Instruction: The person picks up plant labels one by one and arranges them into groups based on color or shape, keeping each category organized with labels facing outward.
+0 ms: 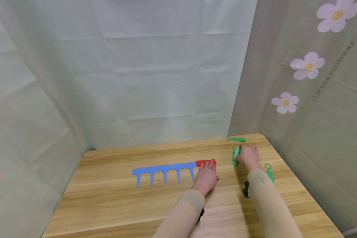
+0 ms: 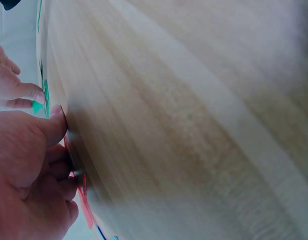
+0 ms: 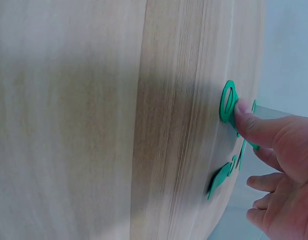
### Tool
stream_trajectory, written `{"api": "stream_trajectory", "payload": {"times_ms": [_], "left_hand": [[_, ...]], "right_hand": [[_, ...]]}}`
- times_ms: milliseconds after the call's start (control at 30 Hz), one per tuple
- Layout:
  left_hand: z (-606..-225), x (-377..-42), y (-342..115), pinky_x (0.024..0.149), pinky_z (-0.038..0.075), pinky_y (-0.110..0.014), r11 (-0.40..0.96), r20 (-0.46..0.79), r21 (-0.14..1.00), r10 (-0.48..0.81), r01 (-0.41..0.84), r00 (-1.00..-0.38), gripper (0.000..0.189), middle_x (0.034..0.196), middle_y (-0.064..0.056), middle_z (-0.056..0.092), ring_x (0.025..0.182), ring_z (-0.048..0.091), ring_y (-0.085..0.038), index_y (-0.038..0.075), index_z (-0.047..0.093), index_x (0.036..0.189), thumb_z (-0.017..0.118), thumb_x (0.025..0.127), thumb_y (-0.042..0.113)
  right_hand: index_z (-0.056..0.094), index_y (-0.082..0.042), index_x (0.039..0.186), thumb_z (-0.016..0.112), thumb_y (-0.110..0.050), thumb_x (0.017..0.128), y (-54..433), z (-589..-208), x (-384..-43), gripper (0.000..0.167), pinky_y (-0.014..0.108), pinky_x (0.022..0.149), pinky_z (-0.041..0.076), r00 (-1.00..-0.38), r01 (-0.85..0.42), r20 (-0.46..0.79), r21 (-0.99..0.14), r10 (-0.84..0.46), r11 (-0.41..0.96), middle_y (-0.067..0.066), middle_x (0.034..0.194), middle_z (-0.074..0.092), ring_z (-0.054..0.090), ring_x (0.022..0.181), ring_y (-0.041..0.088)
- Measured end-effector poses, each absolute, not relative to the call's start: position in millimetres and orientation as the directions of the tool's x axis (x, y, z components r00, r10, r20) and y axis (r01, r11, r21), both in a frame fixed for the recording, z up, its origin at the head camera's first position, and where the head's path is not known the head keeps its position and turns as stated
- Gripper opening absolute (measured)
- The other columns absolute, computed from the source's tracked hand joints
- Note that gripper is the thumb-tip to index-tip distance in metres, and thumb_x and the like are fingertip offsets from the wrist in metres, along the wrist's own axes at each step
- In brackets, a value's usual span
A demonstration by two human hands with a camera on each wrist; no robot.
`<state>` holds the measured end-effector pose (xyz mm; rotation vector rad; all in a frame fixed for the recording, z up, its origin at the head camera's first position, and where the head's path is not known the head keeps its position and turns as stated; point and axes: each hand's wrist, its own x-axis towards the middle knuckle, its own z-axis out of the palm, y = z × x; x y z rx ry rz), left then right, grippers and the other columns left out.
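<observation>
Five or so blue T-shaped plant labels [image 1: 165, 168] lie side by side in a row, stems toward me. Red labels [image 1: 200, 163] continue that row on the right, partly covered by my left hand [image 1: 206, 178]. Its extended fingers rest on the red pieces. Farther right, my right hand [image 1: 249, 156] pinches a flat green tag with a ring end [image 3: 223, 109] between thumb and fingers. Other green tag parts [image 1: 234, 162] show just beside and below the pinched one. In the right wrist view, another green tag [image 3: 220, 179] lies below the thumb.
One green ring tag [image 1: 239, 139] lies near the table's back edge. Another [image 1: 270, 173] is by the right edge, partly behind my right sleeve. The wooden table [image 1: 113, 205] is enclosed by pale curtains [image 1: 166, 82], the right one printed with flowers.
</observation>
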<state>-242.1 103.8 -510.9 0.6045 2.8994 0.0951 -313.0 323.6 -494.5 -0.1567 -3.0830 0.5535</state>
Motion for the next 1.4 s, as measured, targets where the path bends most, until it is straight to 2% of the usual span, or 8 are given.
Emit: {"api": "stream_trajectory", "payload": {"times_ms": [200,433,600,733,833,1067,1167,1400], "left_hand": [[-511.3,-241.8,104.1,0.131,0.021,-0.038,0.917,-0.167,0.085,0.398,0.389,-0.902,0.066,0.173,-0.002,0.036,0.161,0.028,-0.021,0.010,0.043,0.165,0.058,0.110,0.042],[-508.8,-241.2,103.7,0.131,0.021,-0.039,0.920,-0.166,0.090,0.392,0.382,-0.905,0.065,0.173,-0.002,0.036,0.161,0.029,-0.020,0.009,0.044,0.164,0.059,0.110,0.041],[-507.5,-241.8,103.7,0.131,0.022,-0.038,0.921,-0.160,0.088,0.389,0.379,-0.907,0.065,0.172,-0.002,0.038,0.160,0.030,-0.020,0.009,0.045,0.164,0.059,0.109,0.041],[-507.9,-242.1,104.1,0.131,0.022,-0.038,0.923,-0.164,0.082,0.386,0.377,-0.908,0.065,0.172,-0.002,0.036,0.160,0.029,-0.021,0.009,0.044,0.164,0.059,0.109,0.041],[-508.1,-242.5,104.2,0.131,0.021,-0.038,0.923,-0.170,0.086,0.384,0.375,-0.907,0.065,0.173,-0.002,0.035,0.161,0.028,-0.021,0.009,0.043,0.165,0.058,0.110,0.041],[-507.5,-242.3,104.6,0.131,0.022,-0.038,0.921,-0.165,0.089,0.389,0.379,-0.906,0.065,0.172,-0.002,0.036,0.160,0.029,-0.020,0.010,0.044,0.165,0.058,0.110,0.042],[-508.0,-241.2,105.0,0.131,0.022,-0.038,0.920,-0.162,0.080,0.392,0.384,-0.906,0.065,0.172,-0.002,0.037,0.160,0.030,-0.020,0.010,0.045,0.164,0.059,0.109,0.042],[-511.0,-241.8,105.8,0.131,0.023,-0.038,0.917,-0.151,0.071,0.399,0.393,-0.904,0.065,0.172,-0.001,0.038,0.160,0.030,-0.020,0.011,0.045,0.165,0.059,0.109,0.042]], "right_hand": [[0.060,0.012,0.134,0.086,-0.019,0.093,327.0,-497.1,-312.3,0.057,0.070,0.125,0.017,-0.990,0.140,-0.065,-0.440,0.124,0.887,0.039,0.144,0.053,0.010,0.152,0.067],[0.065,0.007,0.118,0.072,-0.016,0.103,329.6,-494.4,-304.9,0.029,0.073,0.124,0.011,-0.992,0.112,-0.103,-0.541,0.067,0.833,0.040,0.146,0.051,0.004,0.151,0.069],[0.068,0.004,0.099,0.066,-0.016,0.107,329.2,-481.8,-300.5,0.022,0.071,0.125,0.002,-0.995,0.008,-0.089,-0.570,-0.052,0.822,0.029,0.116,0.071,0.043,0.140,0.062],[0.074,0.003,0.099,0.067,-0.023,0.107,324.4,-471.4,-299.4,0.028,0.069,0.119,0.032,-0.983,-0.034,-0.130,-0.560,-0.129,0.827,0.019,0.105,0.075,0.060,0.124,0.053],[0.078,0.001,0.105,0.068,-0.024,0.107,316.9,-467.4,-300.9,0.028,0.067,0.117,0.036,-0.976,-0.070,-0.139,-0.535,-0.170,0.842,0.019,0.110,0.076,0.060,0.124,0.051],[0.078,0.003,0.108,0.065,-0.018,0.108,295.1,-472.1,-305.8,0.025,0.074,0.121,0.022,-0.976,-0.054,-0.150,-0.532,-0.157,0.845,0.029,0.125,0.070,0.019,0.148,0.070],[0.080,0.001,0.106,0.067,-0.018,0.108,286.2,-477.9,-307.3,0.023,0.074,0.123,0.017,-0.981,-0.058,-0.132,-0.510,-0.144,0.858,0.032,0.131,0.068,0.012,0.150,0.069],[0.081,-0.002,0.101,0.068,-0.019,0.107,275.6,-491.1,-313.8,0.022,0.071,0.126,0.010,-0.981,-0.093,-0.111,-0.452,-0.159,0.887,0.031,0.132,0.068,0.019,0.153,0.063]]}}
